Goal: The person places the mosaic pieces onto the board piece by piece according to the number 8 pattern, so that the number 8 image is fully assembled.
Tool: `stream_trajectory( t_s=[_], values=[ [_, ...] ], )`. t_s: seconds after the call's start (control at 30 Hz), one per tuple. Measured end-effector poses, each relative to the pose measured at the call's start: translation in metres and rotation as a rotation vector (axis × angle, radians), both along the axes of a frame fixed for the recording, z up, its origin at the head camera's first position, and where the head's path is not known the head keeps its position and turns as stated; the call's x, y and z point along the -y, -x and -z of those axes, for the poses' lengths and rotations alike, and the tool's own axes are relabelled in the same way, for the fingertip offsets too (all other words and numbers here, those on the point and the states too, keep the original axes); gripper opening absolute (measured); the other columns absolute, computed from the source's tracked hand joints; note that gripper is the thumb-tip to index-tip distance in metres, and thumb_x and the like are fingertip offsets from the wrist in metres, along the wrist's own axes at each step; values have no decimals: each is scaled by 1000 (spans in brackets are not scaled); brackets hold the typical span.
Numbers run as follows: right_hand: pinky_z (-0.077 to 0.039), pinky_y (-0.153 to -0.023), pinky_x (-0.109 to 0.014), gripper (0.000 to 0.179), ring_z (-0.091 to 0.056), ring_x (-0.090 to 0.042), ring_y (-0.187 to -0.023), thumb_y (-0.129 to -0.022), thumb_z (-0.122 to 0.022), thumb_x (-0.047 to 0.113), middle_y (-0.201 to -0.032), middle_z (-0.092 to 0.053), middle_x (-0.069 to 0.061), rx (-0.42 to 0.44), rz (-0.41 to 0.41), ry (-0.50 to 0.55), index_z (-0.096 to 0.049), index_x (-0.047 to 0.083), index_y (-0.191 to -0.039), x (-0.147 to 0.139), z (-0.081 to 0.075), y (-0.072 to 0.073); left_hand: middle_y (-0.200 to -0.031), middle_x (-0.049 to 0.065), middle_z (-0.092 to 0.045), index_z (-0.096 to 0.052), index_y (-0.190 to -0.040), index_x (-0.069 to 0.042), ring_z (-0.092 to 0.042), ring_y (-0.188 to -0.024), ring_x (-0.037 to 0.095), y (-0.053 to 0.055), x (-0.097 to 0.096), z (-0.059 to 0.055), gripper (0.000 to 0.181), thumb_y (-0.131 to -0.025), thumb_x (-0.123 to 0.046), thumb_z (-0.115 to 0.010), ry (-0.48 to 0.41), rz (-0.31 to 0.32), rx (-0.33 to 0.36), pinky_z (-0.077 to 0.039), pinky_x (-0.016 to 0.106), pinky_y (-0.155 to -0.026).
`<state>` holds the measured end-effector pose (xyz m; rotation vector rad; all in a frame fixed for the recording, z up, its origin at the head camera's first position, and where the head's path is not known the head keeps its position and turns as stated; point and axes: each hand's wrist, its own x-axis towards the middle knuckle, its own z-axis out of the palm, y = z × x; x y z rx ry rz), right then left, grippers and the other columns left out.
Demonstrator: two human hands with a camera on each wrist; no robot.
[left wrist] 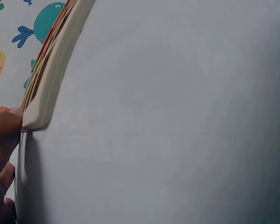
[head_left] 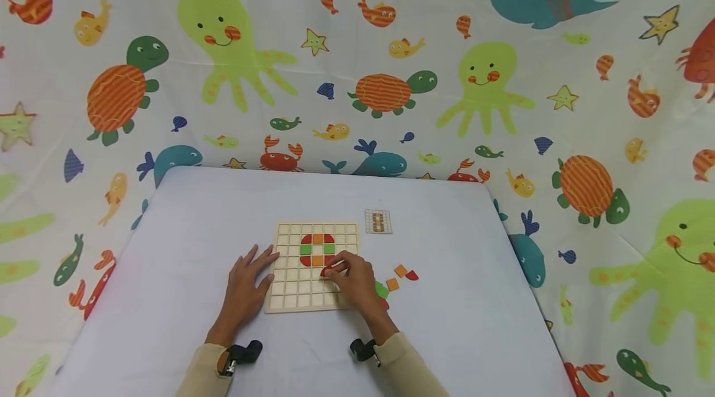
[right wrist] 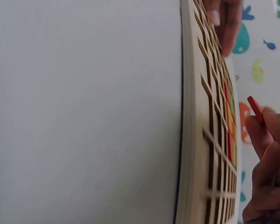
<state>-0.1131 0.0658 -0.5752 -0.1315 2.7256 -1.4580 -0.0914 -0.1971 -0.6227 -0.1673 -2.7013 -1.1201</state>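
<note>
Red piece [head_left: 324, 272] is pinched in right hand [head_left: 354, 279], above board [head_left: 296, 301] | left hand [head_left: 244, 285], fingers spread, touches board's left edge | card [head_left: 378, 222] beyond, loose tiles [head_left: 393, 285] right | right hand partly hides board, green tile [head_left: 382, 289]

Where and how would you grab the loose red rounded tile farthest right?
Probably pinch the loose red rounded tile by opposite edges, from above and the right: it lies flat, an orange square tile close on its left, white tabletop to its right.
</note>
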Motion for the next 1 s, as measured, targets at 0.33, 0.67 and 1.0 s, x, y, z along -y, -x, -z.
stream_trajectory(
  t_s=[0.33,0.67,1.0],
  values=[
    [-44,-60,-23,12,-58,1,-70,-89,-87,20,-74,-70,13,-19,22,-84,-76,21,-95,45,12,2,-161,16,-53,-65,-145,-12,-31,-158,49,0,2,2,52,-95,-1,-71,3,2,33,-18,75,-126],
    [-40,-58,-22,13,-52,1,-67,-88,-87,21,-71,-62,14,-43,51,-161,-75,21,-94,58,13,2,-160,17,-54,-66,-144,-11,-32,-157,50,0,4,0,51,-94,1,-72,1,-3,11,-19,75,-125],
    [-43,-61,-21,10,-56,0,-72,-88,-88,21,-76,-67,12,-20,5,-143,-78,20,-91,48,9,-1,-160,17,-55,-66,-144,-12,-32,-157,50,0,2,0,52,-94,1,-73,8,0,12,-19,76,-125]
  ],
)
